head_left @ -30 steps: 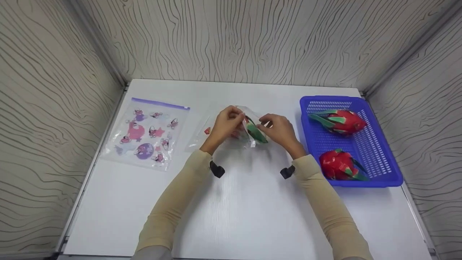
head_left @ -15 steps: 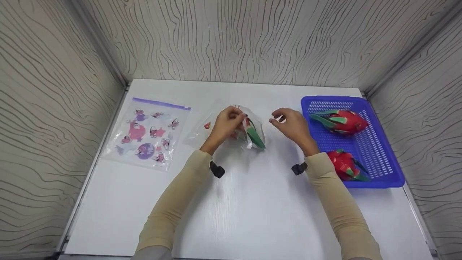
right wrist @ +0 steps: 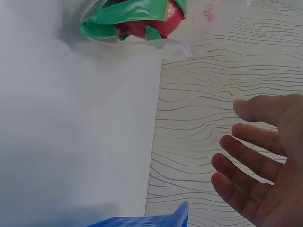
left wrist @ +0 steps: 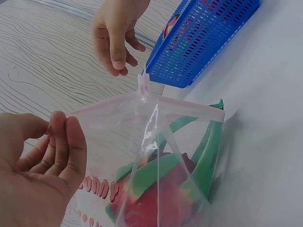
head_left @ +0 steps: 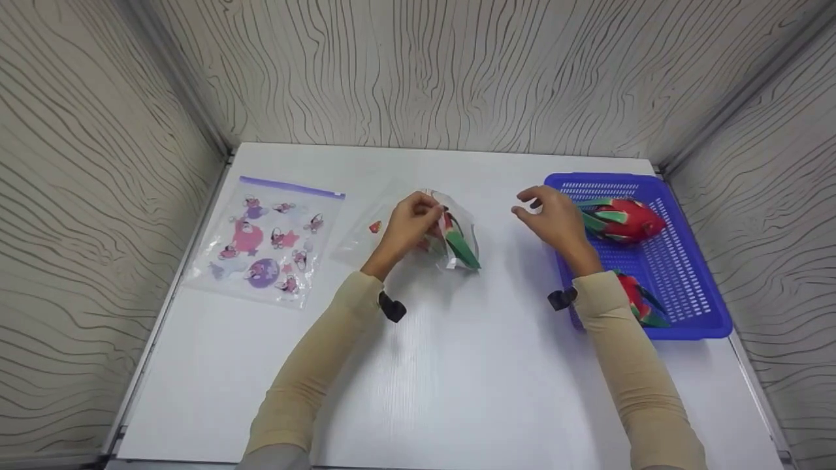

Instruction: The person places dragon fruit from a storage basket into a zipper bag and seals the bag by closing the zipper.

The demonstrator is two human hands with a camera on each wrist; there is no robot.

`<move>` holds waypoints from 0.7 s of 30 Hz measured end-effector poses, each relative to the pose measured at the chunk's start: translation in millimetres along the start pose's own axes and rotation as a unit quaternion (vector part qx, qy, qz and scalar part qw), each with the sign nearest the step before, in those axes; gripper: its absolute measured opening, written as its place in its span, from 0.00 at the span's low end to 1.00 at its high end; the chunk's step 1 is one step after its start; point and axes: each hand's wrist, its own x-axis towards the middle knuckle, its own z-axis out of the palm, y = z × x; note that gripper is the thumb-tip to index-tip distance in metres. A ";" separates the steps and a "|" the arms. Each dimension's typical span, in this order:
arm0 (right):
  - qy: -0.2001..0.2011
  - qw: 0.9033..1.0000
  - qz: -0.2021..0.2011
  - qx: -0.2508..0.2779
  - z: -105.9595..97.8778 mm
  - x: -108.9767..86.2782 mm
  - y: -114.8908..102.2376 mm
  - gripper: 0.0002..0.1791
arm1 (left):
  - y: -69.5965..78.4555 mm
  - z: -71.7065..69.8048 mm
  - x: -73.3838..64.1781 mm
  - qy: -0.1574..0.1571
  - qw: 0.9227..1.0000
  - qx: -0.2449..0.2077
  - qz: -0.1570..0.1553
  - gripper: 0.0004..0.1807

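My left hand pinches the top edge of a clear zip bag between thumb and fingers. Inside the bag lies a red dragon fruit with long green leaves, some of which reach up to the bag's mouth. Pink print marks the bag's side, and a pale slider shows at its top edge. My right hand hangs apart from the bag, near the left rim of the blue basket, its fingers spread and nothing in them. In the right wrist view, the bagged fruit's leaves show at the top.
A blue basket stands at the right with two dragon fruits, one at the back and one in front, partly behind my right arm. Another zip bag with a purple top strip lies flat at the left. Patterned walls enclose the table.
My right hand has let go of the bag and moved right, toward the basket. The left hand stays on the bag, whose right side has settled around the leaves.
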 end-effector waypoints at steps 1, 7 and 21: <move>0.001 1.000 0.001 -0.002 -1.9 0.1 1.9 0.19 | 0.2 -0.1 -0.2 0.000 1.000 0.001 0.001 0.08; 0.015 1.000 -0.002 -0.020 -12.5 2.1 14.7 0.20 | 1.0 -0.8 -2.0 -0.002 1.000 0.000 -0.007 0.08; 0.012 0.999 0.029 -0.031 -34.5 3.2 43.4 0.24 | 0.1 -2.8 -3.6 -0.007 1.000 0.006 -0.022 0.09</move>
